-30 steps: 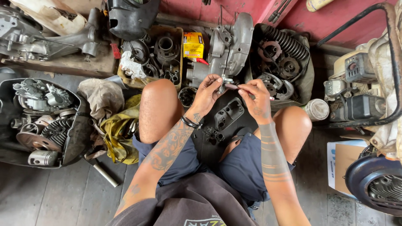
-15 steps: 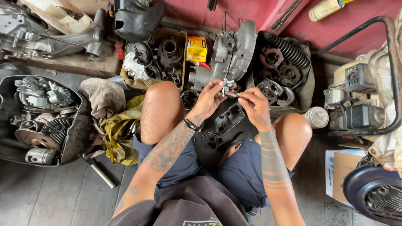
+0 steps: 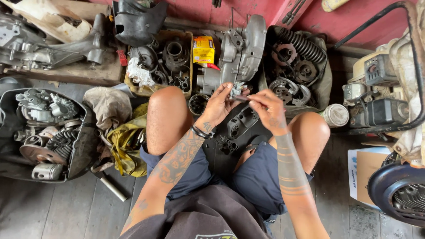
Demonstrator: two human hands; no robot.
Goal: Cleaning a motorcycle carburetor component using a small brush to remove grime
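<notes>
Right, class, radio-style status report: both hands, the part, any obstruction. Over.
Left hand grips small grey metal part. Right hand pinches thin tool against it. Nothing between them.

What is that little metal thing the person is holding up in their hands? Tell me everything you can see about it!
The small metal part is silvery grey, knobbly and uneven, like a cast engine piece. The left hand grips it from below with its fingertips, above the person's lap. The right hand pokes a thin tool against its side. It is too small to show finer details.
</notes>
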